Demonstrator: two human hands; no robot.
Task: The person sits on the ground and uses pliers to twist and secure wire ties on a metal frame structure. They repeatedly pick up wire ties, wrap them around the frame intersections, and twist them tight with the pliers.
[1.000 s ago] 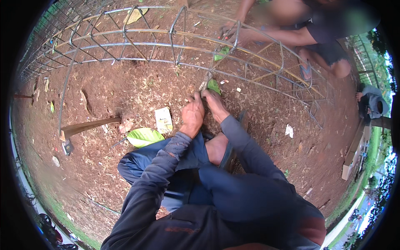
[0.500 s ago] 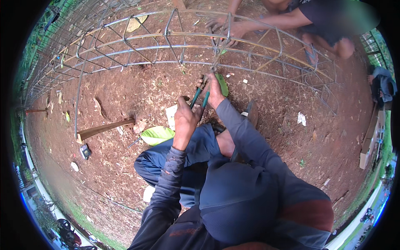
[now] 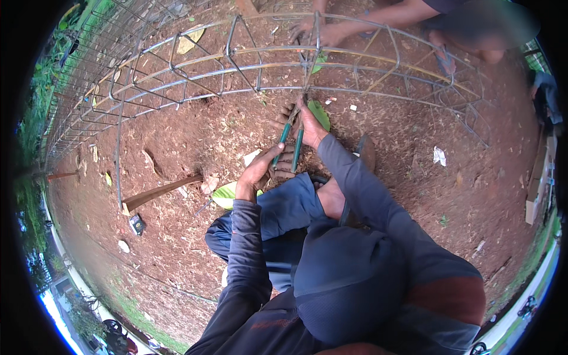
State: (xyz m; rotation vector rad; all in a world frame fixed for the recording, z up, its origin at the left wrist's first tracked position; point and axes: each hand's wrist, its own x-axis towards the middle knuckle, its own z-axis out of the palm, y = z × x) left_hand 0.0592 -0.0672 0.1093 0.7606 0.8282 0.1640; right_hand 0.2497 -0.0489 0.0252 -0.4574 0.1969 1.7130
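Over the last second we have brought a pair of green-handled metal pincers (image 3: 290, 141) into play: a second ago both our hands were bunched low against the steel bar, and now the tool stands almost upright with its nose at the nearest rail of the long grey steel rebar cage (image 3: 177, 77). Our left hand (image 3: 258, 171) is curled around the lower end of the left handle, and our right hand (image 3: 309, 125) is closed around the upper part of the right handle, just below that rail. The handles sit close together, so we judge the tool is biting on a tie at the bar, though the nose itself is too small to make out.

On the far side of the cage, another person's hands (image 3: 322, 31) grip an upper bar. Below the cage the ground is bare reddish-brown soil (image 3: 414, 160) strewn with dry leaves and scraps. A wooden-handled hammer (image 3: 155, 194) lies near the cage's close rail, to our left, with a pale green leaf (image 3: 228, 195) just beside it. We are outdoors; green plants edge the soil beyond the cage's left end.
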